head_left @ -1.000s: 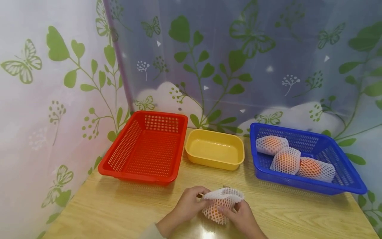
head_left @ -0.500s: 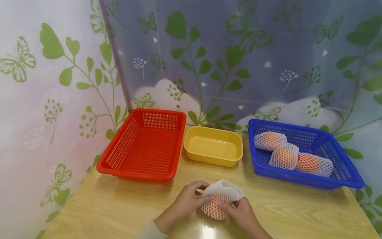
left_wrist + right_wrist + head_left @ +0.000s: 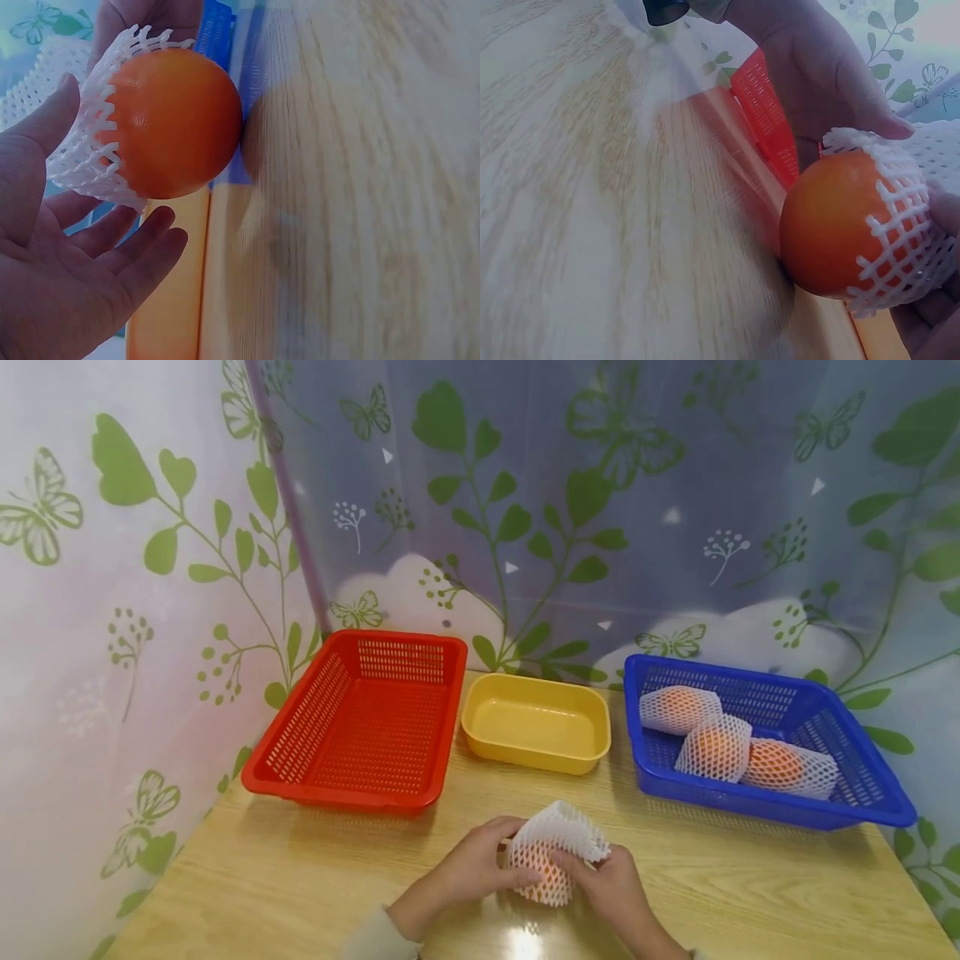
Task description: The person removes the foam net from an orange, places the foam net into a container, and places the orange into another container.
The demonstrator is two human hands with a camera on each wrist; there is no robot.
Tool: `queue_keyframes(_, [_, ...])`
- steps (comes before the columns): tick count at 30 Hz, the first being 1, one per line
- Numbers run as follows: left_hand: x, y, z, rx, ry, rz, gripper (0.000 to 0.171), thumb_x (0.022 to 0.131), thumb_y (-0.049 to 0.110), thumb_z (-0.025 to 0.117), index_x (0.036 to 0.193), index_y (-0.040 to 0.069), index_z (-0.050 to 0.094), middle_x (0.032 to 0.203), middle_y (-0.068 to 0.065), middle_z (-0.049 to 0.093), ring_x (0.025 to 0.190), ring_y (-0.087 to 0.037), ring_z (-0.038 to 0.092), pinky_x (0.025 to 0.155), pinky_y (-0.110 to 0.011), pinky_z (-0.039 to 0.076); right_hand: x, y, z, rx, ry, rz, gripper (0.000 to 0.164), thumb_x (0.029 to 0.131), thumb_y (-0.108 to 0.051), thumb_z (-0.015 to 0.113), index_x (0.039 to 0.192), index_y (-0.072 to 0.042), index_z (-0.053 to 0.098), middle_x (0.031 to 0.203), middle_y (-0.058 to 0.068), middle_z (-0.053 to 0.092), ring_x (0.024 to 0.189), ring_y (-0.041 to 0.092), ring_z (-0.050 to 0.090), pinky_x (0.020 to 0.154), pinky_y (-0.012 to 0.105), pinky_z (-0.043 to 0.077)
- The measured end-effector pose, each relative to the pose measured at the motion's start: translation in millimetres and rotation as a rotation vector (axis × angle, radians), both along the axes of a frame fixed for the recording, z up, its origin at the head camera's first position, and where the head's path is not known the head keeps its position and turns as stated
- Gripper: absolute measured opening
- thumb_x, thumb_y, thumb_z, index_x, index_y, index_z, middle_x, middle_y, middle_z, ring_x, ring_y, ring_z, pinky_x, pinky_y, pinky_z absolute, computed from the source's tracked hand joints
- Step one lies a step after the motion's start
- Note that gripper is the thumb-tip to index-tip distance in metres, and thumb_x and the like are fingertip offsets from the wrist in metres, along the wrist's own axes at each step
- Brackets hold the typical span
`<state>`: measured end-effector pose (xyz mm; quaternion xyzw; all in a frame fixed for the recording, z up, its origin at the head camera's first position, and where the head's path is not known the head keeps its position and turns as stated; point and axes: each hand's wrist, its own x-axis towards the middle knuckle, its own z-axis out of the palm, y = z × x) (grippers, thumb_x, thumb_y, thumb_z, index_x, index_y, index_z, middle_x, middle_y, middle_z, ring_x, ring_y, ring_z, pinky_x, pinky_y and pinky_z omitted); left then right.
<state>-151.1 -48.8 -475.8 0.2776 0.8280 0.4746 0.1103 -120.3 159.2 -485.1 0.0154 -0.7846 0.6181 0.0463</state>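
A smooth round orange [image 3: 180, 124] sits in a white foam net sleeve [image 3: 566, 827], its lower side bare in both wrist views. My left hand [image 3: 476, 864] holds the netted fruit from the left, thumb on the front and fingers round the side. From the right, my right hand [image 3: 611, 889] grips it with the thumb on the net. Above the fruit the sleeve's loose end stands up and leans right. Seen from the right wrist, the orange [image 3: 829, 225] is on or just above the table; I cannot tell which. The palms are partly hidden in the head view.
Behind the hands on the wooden table [image 3: 750, 893] are a red basket [image 3: 375, 727] at left, a yellow tray [image 3: 536, 727] in the middle and a blue basket [image 3: 750, 806] at right. Netted oranges [image 3: 712, 747] lie in the blue basket. A patterned curtain [image 3: 525, 485] hangs behind.
The head view has shifted slightly. The sleeve's loose end now stands higher, and the right thumb sits further up on the net. Both hands keep holding the netted orange in about the same place.
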Motion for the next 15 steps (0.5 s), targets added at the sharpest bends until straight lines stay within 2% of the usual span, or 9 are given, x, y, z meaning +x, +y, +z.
queue_keyframes(6, [1.5,2.2,-0.6,-0.006,0.012,0.004,0.056,0.083,0.036,0.076,0.129,0.010,0.059,0.128,-0.005,0.060,0.115,-0.015,0.056,0.096,-0.030,0.048,0.9,-2.6,1.0,0.011,0.057,-0.056,0.017,0.077,-0.004,0.080,0.090,0.003,0.073,0.081,0.007,0.074,0.072,0.005,0.065,0.069,0.023,0.055])
queue_keyframes(11, [1.6,2.0,0.0,0.011,-0.013,0.015,0.053,0.081,0.033,0.078,0.126,0.011,0.062,0.121,-0.003,0.063,0.107,-0.012,0.059,0.092,-0.026,0.049,0.5,-4.2,0.2,0.019,0.122,-0.022,0.017,0.077,-0.001,0.079,0.093,0.001,0.074,0.085,0.005,0.074,0.080,0.004,0.067,0.074,0.023,0.055])
queue_keyframes(15, [0.8,1.3,-1.0,0.024,-0.009,0.018,0.050,0.080,0.032,0.079,0.124,0.012,0.064,0.119,-0.001,0.064,0.105,-0.009,0.059,0.089,-0.023,0.050,-1.1,-5.3,-0.4,0.038,0.188,0.008,0.016,0.078,0.000,0.077,0.094,0.000,0.074,0.087,-0.003,0.074,0.084,0.003,0.066,0.076,0.024,0.055])
